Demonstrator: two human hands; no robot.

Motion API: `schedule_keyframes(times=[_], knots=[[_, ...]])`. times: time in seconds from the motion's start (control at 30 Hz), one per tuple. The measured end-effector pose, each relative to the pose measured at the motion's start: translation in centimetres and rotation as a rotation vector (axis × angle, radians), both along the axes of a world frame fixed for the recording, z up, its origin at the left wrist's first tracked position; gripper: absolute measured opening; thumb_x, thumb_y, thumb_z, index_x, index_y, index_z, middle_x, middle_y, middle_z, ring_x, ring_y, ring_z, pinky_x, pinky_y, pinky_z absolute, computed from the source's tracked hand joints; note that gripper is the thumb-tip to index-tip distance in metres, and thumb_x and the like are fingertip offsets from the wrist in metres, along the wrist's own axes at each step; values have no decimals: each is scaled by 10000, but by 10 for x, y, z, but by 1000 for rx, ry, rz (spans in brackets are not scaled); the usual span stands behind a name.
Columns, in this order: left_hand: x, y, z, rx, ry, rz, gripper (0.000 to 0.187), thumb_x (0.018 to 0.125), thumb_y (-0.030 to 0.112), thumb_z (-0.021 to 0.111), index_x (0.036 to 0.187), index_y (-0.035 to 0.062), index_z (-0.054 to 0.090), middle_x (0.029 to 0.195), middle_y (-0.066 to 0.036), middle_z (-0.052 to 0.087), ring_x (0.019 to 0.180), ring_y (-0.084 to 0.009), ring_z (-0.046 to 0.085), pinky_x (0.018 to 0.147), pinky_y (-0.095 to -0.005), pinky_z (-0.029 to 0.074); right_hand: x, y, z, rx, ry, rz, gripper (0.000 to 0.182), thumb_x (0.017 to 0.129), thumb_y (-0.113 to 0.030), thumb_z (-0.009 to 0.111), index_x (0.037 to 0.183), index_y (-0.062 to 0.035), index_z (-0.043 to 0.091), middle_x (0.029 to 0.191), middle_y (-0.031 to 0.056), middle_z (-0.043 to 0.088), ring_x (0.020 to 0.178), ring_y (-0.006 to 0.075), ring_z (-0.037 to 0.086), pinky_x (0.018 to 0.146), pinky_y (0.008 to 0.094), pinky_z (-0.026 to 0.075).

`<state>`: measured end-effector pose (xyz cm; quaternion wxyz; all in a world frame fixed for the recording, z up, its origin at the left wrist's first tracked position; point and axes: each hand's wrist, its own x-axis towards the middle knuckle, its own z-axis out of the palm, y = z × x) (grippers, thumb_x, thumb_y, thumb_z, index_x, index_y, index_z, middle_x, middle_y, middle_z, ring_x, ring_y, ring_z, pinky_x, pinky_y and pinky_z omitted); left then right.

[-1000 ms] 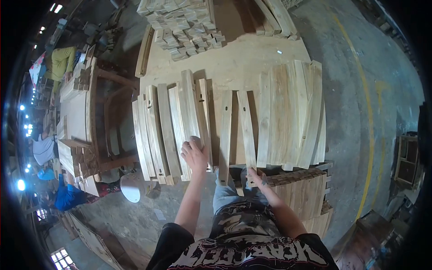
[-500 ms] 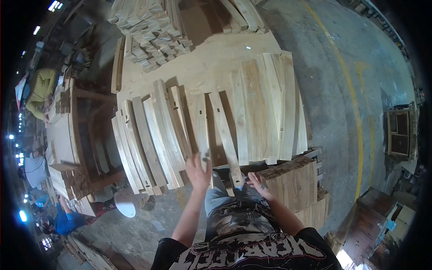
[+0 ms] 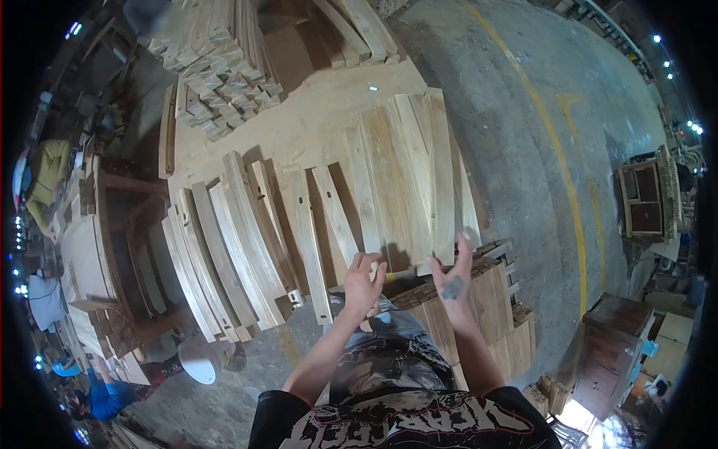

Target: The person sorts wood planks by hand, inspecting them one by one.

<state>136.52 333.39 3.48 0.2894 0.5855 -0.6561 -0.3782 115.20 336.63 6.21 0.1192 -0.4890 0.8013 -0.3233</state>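
Note:
My left hand (image 3: 364, 286), fingers loosely bent and thumb apart, hovers over the near end of a narrow wooden slat (image 3: 338, 213) with a slot near its far end. To its left lies another slotted slat (image 3: 308, 247), its near end jutting past the table edge. My right hand (image 3: 454, 278) is open, thumb and fingers spread, at the near edge of a group of pale boards (image 3: 389, 187) laid side by side. One narrower board (image 3: 443, 172) runs up from beside that hand's fingertips.
More slats (image 3: 239, 224) lie left on the table (image 3: 314, 123). Stacked wood (image 3: 217, 67) stands at the back. Below the right edge are piled wooden blocks (image 3: 479, 299). A white bucket (image 3: 198, 359) is on the floor; people, one in blue (image 3: 111, 396), are at the far left.
My left hand has moved right, from beside the slotted slats toward the pale boards. The right hand has lifted forward to their near edge, fingers spreading. The whole view has shifted.

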Motion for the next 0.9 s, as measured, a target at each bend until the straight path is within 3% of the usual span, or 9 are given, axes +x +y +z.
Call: schedule_keyframes(times=[0.03,0.13,0.17,0.27,0.3,0.47,0.6,0.77,0.9], knots=[[-3,-8,6,15,22,-9,235,913,142,707,1109,24,652,1007,-145,636,768,-261,654,731,-405,538,1,-5,-6,58,123,20,611,844,-162,796,1365,-2,520,1308,185,545,1182,282,578,955,382,496],[-2,-25,23,-56,25,-33,257,899,128,718,1127,31,650,1020,-140,637,741,-255,652,729,-410,539,-1,-8,-1,14,-225,6,692,849,-182,795,1437,-4,477,1345,214,545,1211,291,577,973,379,493],[-1,-29,28,-96,17,-41,273,892,123,722,1140,36,648,1033,-140,636,733,-256,651,728,-413,539,-18,9,-36,60,-401,32,742,876,-180,765,1513,-21,419,1427,194,521,1235,260,571,926,328,521],[6,-51,37,-316,-155,-154,356,866,98,730,1206,54,632,1101,-140,625,760,-270,655,728,-418,544,-4,28,30,136,-1052,116,740,905,-159,727,1543,-9,383,1462,163,512,1262,235,557,950,323,514],[8,-60,38,-304,-216,-232,558,841,94,734,1367,89,547,1239,-153,579,939,-317,651,827,-446,534,-1,42,38,159,-1097,122,734,911,-145,717,1545,1,376,1454,148,519,1258,224,555,972,329,501],[-7,-112,65,-532,-542,-472,722,865,72,661,1527,134,380,1477,-190,438,1343,-403,452,1117,-563,365,15,95,67,152,-1285,292,738,926,-158,713,1549,23,361,1431,118,545,1243,204,559,1050,345,446],[11,-133,75,-654,-725,-726,698,871,46,613,1527,128,388,1558,-197,375,1455,-410,346,1211,-615,244,-3,104,93,330,-892,483,802,848,-287,788,1519,-14,443,1361,143,591,1197,242,584,1003,348,464],[90,-114,55,-475,-687,-798,435,726,231,791,1091,107,590,1107,-78,626,1126,-271,623,1175,-557,319,-40,77,78,300,-874,526,733,879,-268,757,1503,-21,463,1294,138,617,1190,236,588,1017,350,458],[145,-64,65,-319,-630,-487,496,684,277,850,1066,77,605,986,-99,637,968,-295,651,904,-464,503,-30,45,60,-77,-1179,232,668,952,-170,691,1536,-34,398,1314,149,610,1192,216,587,1031,363,460]])
